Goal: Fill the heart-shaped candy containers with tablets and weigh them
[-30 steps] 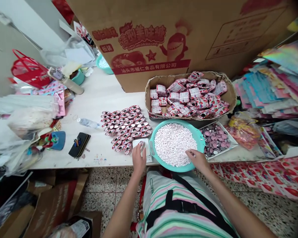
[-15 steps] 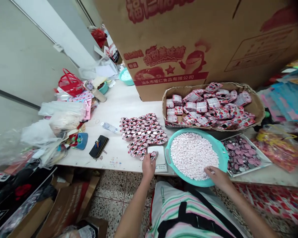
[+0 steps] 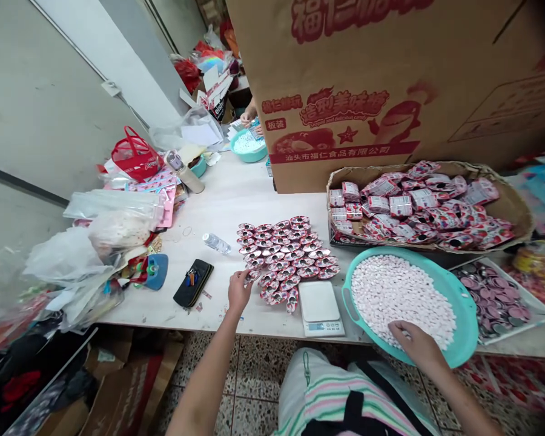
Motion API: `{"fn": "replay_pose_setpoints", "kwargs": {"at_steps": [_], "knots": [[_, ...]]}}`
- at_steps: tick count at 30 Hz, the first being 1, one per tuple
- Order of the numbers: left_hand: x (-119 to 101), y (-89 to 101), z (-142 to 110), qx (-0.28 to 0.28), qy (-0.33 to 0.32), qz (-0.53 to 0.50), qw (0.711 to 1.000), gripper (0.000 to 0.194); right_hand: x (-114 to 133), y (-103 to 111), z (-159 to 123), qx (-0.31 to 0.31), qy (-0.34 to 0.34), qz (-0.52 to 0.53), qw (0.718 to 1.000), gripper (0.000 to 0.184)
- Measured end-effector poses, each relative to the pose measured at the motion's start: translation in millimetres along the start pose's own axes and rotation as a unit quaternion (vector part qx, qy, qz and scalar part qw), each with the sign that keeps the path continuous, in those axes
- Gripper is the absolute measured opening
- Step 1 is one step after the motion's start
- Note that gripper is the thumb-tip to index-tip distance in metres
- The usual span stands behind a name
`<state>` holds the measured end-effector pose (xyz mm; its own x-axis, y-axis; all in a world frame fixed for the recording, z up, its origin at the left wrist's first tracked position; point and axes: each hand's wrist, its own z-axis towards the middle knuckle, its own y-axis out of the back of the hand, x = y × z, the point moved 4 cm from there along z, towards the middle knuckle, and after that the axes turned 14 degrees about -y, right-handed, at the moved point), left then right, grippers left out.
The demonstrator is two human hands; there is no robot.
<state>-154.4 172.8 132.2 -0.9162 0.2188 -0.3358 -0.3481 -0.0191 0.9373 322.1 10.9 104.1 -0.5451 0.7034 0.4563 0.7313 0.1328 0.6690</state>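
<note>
- Loosely heaped, red-and-silver packets (image 3: 286, 260) in overlapping rows on the worktop (image 3: 272, 206), just beside a digital scale (image 3: 320, 309)
- White candies (image 3: 402, 300) filling a teal basin (image 3: 463, 324)
- Left hand (image 3: 239, 292): fingers pressed together at the heap's edge, touching a packet; any pinch hard to make out
- Right hand (image 3: 415, 342): fingers loosely spread on the candies, inside the basin's rim
- Far off, another person's hand (image 3: 249, 113), partly hidden behind a carton (image 3: 345, 91)

The white bench (image 3: 254, 206) carries a cardboard tray of packets (image 3: 429, 239), a teal basin of white candies (image 3: 463, 321), a digital scale (image 3: 320, 309), clustered red-wrapped sweets (image 3: 286, 260), a black pouch (image 3: 193, 283) and a plastic bottle (image 3: 217, 243).
</note>
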Motion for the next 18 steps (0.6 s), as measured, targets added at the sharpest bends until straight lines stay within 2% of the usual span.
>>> {"fn": "replay_pose_setpoints", "kwargs": {"at_steps": [5, 10, 13, 15, 16, 18], "knots": [[7, -32.1, 26, 0.066, -0.045, -0.029, 0.996, 0.041, -18, -1, -27, -0.021, -0.073, 0.026, 0.997, 0.039], [10, -50.8, 31, 0.058, -0.037, -0.078, 0.995, 0.042, -42, -4, -52, -0.058, -0.138, 0.043, 0.988, 0.039], [5, -51.5, 21, 0.028, -0.052, -0.112, 0.992, 0.045, -42, -8, -60, -0.074, -0.137, 0.051, 0.986, 0.037], [0, -50.3, 10, -0.012, -0.053, -0.115, 0.992, 0.048, -39, -10, -61, -0.081, -0.141, 0.056, 0.985, 0.038], [-2, -49.9, 4, -0.044, -0.037, -0.107, 0.993, 0.051, -36, -11, -61, -0.082, -0.142, 0.058, 0.985, 0.038], [-2, -51.9, -5, -0.113, 0.038, -0.085, 0.989, 0.056, -28, -13, -58, -0.083, -0.140, 0.061, 0.985, 0.038]]}}
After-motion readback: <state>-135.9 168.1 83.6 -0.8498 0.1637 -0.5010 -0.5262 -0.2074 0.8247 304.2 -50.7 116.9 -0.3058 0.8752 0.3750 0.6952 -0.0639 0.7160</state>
